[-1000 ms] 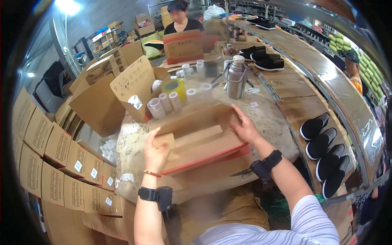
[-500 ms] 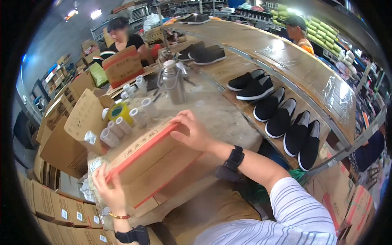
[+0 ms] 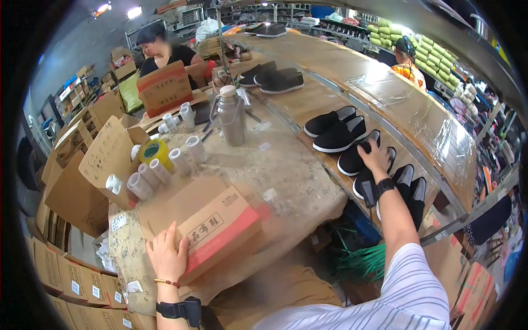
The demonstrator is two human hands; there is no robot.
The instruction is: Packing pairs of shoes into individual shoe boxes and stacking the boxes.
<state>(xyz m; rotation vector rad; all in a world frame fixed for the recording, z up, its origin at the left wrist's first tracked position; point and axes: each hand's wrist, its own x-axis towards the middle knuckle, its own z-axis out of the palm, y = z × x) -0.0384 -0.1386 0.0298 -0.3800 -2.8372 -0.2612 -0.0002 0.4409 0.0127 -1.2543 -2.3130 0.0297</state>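
The two hands are well apart. The left hand (image 3: pixel 169 254), fingers spread, rests on the near left edge of a brown cardboard carton with a red band (image 3: pixel 223 234); it is not closed around the carton. The carton lies at the near left of the worktable with a paper-like, ink-marked cover (image 3: pixel 297 190), beside the table's near edge. The right hand (image 3: pixel 376 158) is over the shelf at right, fingers bent at the opening of a black fabric slip-on shoe with a white sole (image 3: pixel 350 160); whether it grips the shoe cannot be told. Similar shoes stand in a row on both sides of it.

Beyond the carton, at left: several white paper rolls (image 3: pixel 141 186) and a yellow roll of tape (image 3: pixel 153 149). Farther back stands a silver metal flask with a pale lid (image 3: pixel 231 120). At far left, a co-worker in black (image 3: pixel 181 56) is behind a brown-and-red cardboard box (image 3: pixel 164 89).
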